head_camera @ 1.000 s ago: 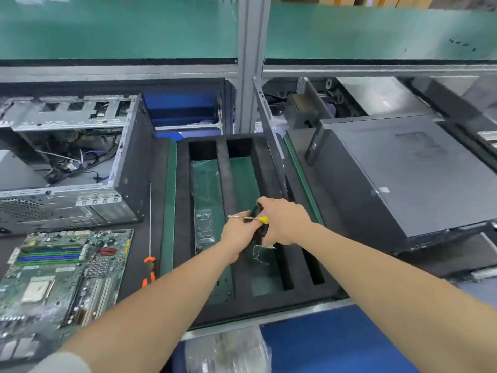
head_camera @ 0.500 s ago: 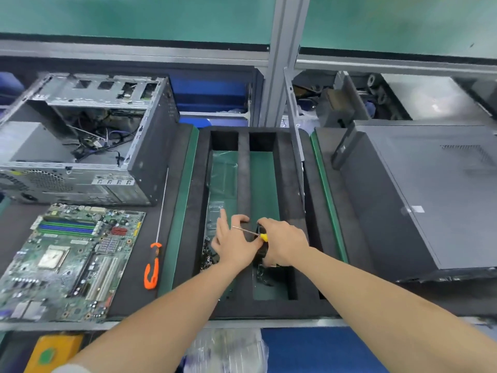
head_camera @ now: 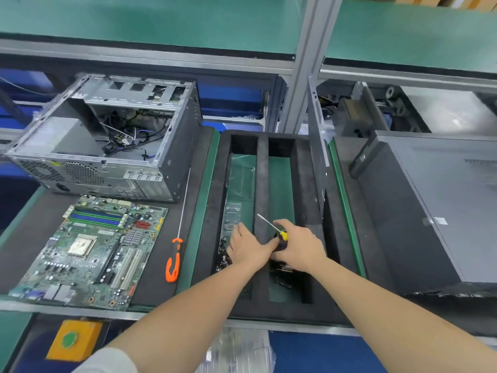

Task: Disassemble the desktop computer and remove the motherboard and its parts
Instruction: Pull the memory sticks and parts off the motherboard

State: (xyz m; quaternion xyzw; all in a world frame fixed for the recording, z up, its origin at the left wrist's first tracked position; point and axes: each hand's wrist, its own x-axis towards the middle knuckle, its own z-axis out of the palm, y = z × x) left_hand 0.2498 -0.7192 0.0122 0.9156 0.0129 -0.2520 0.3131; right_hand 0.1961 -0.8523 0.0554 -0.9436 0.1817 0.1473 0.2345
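The green motherboard [head_camera: 88, 249] lies flat on the black mat at the left, in front of the opened grey computer case [head_camera: 107, 141] with loose cables inside. A black foam tray [head_camera: 304, 189] with long slots sits in the middle. My right hand [head_camera: 298, 249] grips a small yellow-and-black screwdriver [head_camera: 274, 227] over the tray, its shaft pointing up and left. My left hand [head_camera: 247, 246] lies with straight fingers over the tray's left slot, above small dark parts [head_camera: 223, 254] and a clear plastic piece [head_camera: 232, 214].
A long orange-handled screwdriver [head_camera: 176, 249] lies between motherboard and tray. A closed dark computer case [head_camera: 435, 205] lies at the right, with a thin panel [head_camera: 316, 146] standing beside the tray. An orange box with a green button [head_camera: 72, 340] sits below the bench edge.
The view has tilted down and right. My left hand has flattened out over the left slot, while my right hand keeps the small screwdriver over the tray.
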